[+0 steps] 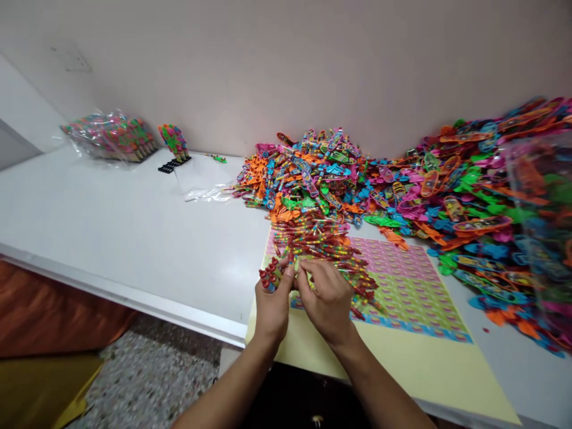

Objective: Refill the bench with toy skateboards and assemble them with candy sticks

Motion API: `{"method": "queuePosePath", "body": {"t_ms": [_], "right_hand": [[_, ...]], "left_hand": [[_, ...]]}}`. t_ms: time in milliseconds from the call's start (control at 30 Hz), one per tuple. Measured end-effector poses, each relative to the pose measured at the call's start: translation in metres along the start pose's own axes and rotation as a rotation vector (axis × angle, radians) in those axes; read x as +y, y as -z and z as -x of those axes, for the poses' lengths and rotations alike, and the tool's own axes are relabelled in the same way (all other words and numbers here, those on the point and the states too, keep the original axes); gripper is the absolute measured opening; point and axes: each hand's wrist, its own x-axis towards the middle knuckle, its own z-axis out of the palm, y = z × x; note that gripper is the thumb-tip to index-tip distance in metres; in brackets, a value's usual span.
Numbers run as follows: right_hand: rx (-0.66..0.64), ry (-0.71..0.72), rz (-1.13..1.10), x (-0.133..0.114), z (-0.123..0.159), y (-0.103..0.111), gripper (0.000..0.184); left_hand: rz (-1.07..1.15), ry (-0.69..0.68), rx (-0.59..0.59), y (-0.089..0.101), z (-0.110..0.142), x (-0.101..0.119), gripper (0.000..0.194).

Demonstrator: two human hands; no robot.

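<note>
White surface (134, 238), long, set against a plain wall. Heap of small plastic toy skateboards (447, 190), orange, pink, blue and green, spread along the wall across the right half of the surface. Yellow sticker sheet (402, 351) printed with a pink, green and blue pattern, lying flat at the near edge, just in front of the heap. Clear plastic bag (109, 136) at the far left, filled with packed multicoloured toys; beside it a small upright cluster of toys (173, 140) on a black base, and an empty clear bag (203, 179) lying flat. Pile of thin candy sticks (322, 250) in clear wrap, beads of many colours, resting on the sticker sheet directly ahead of both hands. Left hand (272, 304): grip closed around a bundle of sticks (271, 276) with red ends showing above the fingers. Right hand (328, 298): fingertips pinched narrow on one stick beside the bundle, touching the left hand.
</note>
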Motion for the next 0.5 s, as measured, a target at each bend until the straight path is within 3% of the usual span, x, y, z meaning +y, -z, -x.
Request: {"method": "queuePosePath", "body": {"t_ms": [500], "right_hand": [[-0.103,0.035,0.029,-0.0056,-0.0042,0.0083,0.011]], "left_hand": [[-0.081,-0.040,0.044,0.0019,0.0058,0.0006,0.039]]}}
